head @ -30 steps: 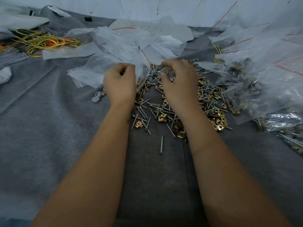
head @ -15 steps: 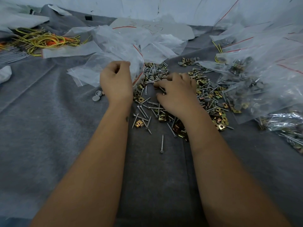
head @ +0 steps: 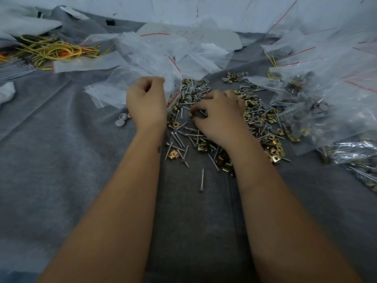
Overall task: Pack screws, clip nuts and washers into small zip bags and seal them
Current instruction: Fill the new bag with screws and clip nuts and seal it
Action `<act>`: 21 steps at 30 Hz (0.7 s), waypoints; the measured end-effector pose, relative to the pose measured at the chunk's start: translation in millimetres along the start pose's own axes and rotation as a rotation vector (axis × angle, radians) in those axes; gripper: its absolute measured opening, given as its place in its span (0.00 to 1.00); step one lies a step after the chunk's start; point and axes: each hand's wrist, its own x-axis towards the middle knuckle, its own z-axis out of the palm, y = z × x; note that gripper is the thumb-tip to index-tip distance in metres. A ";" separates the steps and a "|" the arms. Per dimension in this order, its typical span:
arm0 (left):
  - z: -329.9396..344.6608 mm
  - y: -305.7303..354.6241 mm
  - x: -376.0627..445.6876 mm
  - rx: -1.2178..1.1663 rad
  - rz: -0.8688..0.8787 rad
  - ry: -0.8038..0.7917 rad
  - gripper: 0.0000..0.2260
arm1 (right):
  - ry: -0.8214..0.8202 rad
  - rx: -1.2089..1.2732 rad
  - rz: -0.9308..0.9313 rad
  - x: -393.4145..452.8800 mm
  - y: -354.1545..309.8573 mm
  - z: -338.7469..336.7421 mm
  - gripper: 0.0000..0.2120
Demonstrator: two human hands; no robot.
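Your left hand (head: 145,103) was curled into a loose fist, gripping the edge of a clear zip bag (head: 155,66) with a red seal line; the bag rose up and away from your knuckles, its mouth facing the heap of hardware. Your right hand (head: 219,117) lay palm-down on that heap, fingers bent, with thumb and forefinger pinching a brass-coloured clip nut (head: 192,114) at the near-left edge of the pile, just beside your left hand.

The loose pile of screws (head: 179,137), clip nuts and grey washers (head: 191,91) spread on the grey cloth (head: 61,160) beneath and around your right hand, reaching forward to the bag's mouth and rightward to the filled bags (head: 318,94) stacked at your right. One single screw (head: 202,179) lay apart from the pile, nearer to you, between your forearms. Two grey caps (head: 121,120) sat on the cloth just left of your left wrist.

Further off, empty bags (head: 204,58) lay heaped beyond your hands, and a tangle of yellow wire (head: 53,51) sat at the far left.
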 end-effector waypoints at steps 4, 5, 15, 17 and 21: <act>0.7 -0.3 -0.1 0.000 0.000 -0.013 0.07 | 0.027 -0.015 -0.031 -0.7 -1.6 -1.1 0.09; 0.6 -0.1 -0.1 0.000 0.002 -0.015 0.07 | 0.023 -0.025 -0.029 -0.9 -1.7 -0.8 0.09; 3.9 -2.4 -7.5 0.176 0.079 -0.154 0.08 | 0.062 -0.015 -0.026 0.8 -7.1 -0.8 0.06; 4.1 -3.2 -8.1 0.206 0.092 -0.184 0.08 | 0.122 0.036 -0.023 0.6 -8.1 -2.3 0.04; 4.7 -3.3 -8.9 0.239 0.110 -0.218 0.08 | 0.374 0.357 0.122 -1.4 -6.0 -9.4 0.01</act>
